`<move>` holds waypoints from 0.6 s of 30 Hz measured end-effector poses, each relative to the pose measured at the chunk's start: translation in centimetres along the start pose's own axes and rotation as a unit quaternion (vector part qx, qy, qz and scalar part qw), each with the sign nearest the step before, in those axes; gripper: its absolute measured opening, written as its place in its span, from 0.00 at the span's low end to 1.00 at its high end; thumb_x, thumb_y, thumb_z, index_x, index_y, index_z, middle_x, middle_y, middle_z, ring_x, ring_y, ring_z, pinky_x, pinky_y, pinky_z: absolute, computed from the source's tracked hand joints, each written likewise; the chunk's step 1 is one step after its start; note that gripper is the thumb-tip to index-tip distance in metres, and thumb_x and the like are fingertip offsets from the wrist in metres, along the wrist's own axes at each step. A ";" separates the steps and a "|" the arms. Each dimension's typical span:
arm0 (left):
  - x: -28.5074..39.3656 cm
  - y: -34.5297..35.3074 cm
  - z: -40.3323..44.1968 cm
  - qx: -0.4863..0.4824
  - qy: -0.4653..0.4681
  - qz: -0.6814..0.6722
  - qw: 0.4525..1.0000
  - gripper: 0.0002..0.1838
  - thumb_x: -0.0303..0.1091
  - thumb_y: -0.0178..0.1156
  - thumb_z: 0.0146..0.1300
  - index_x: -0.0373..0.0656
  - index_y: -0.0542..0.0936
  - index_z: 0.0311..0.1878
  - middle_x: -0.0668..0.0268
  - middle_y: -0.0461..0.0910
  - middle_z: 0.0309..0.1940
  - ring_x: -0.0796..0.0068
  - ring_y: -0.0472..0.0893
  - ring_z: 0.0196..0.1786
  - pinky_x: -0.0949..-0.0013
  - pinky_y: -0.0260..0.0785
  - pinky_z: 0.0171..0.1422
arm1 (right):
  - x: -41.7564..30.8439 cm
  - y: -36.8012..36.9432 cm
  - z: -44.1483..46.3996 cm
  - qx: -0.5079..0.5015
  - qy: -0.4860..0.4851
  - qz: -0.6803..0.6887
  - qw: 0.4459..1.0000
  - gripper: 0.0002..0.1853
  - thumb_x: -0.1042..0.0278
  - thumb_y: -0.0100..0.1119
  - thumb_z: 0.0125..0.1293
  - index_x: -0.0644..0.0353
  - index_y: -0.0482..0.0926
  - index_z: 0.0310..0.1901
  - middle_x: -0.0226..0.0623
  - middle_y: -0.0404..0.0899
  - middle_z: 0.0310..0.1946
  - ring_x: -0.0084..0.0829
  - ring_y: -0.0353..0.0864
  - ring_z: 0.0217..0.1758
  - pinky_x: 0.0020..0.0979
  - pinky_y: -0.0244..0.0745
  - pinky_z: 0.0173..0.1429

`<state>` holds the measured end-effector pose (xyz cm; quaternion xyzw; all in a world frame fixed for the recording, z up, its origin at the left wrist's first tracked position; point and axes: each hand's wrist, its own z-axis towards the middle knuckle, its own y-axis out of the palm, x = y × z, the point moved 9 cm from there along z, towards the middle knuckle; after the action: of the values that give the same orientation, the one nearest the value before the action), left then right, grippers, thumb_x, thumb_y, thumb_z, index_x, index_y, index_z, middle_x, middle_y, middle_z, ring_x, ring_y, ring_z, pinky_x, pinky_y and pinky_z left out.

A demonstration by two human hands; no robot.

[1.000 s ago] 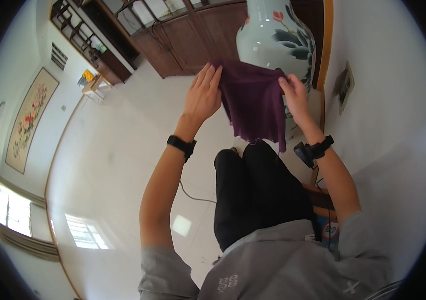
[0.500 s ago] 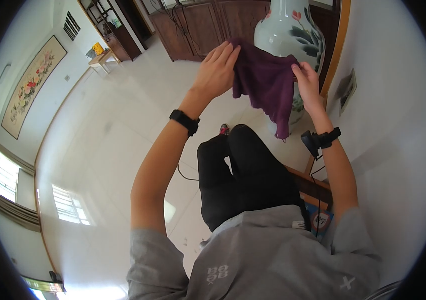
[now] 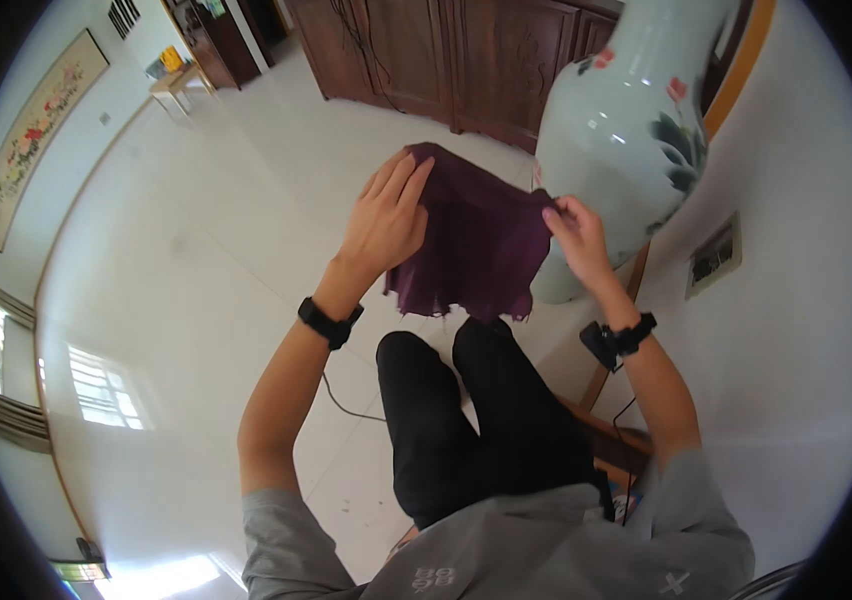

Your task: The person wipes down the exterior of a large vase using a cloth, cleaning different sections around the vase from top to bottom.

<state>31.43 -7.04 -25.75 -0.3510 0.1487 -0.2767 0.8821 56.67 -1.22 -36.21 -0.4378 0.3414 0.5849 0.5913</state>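
A dark purple cloth with a frayed lower edge hangs spread between my two hands, above my knees. My left hand grips its upper left corner, fingers over the front of the fabric. At the upper right corner, my right hand pinches the cloth between thumb and fingers. Just behind my right hand stands a tall pale porcelain vase with painted red flowers and dark leaves. The cloth covers part of the floor behind it.
A dark wooden cabinet stands ahead, with cables hanging down its front. To the right, a white wall holds a socket plate. A thin cable crosses the floor by my left leg. Far left are a small bench and a hanging scroll.
Both hands have come lower and nearer to me with the cloth, which now hangs flatter and more spread out. The vase appears larger and closer.
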 end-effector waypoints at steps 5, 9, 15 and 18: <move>-6.4 7.0 -4.0 -0.011 -0.038 -0.064 0.997 0.30 0.22 0.60 0.53 0.34 0.75 0.64 0.50 0.76 0.57 0.49 0.76 0.65 0.53 0.73 0.66 | 4.1 4.5 1.1 -0.067 0.060 -0.037 0.995 0.07 0.72 0.63 0.72 0.68 0.78 0.39 0.27 0.77 0.27 0.15 0.73 0.33 0.22 0.72 0.40; -12.0 13.8 -6.4 -0.031 -0.097 -0.104 0.989 0.33 0.16 0.58 0.49 0.34 0.76 0.64 0.48 0.77 0.58 0.45 0.77 0.63 0.53 0.76 0.63 | 9.0 7.3 5.8 -0.111 0.085 -0.055 0.989 0.07 0.74 0.63 0.72 0.68 0.78 0.40 0.29 0.78 0.31 0.17 0.75 0.37 0.24 0.74 0.47; -16.3 17.3 -6.9 -0.039 -0.134 -0.087 0.986 0.32 0.17 0.59 0.49 0.35 0.77 0.63 0.50 0.77 0.57 0.49 0.78 0.62 0.53 0.76 0.62 | 13.4 9.1 11.6 -0.095 0.067 -0.066 0.991 0.08 0.72 0.65 0.70 0.70 0.79 0.41 0.34 0.81 0.31 0.20 0.79 0.36 0.26 0.76 0.43; -18.6 15.6 -6.2 -0.042 -0.140 -0.061 0.987 0.32 0.16 0.59 0.49 0.34 0.77 0.63 0.50 0.77 0.57 0.49 0.78 0.62 0.54 0.76 0.61 | 13.9 9.3 13.6 -0.097 0.090 -0.065 0.989 0.08 0.71 0.65 0.70 0.69 0.79 0.41 0.33 0.82 0.32 0.19 0.80 0.37 0.26 0.76 0.43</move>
<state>19.66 10.09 -39.82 -0.4314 0.0135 -0.2719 0.8601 47.17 16.10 -44.84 -0.5649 0.3056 0.5339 0.5500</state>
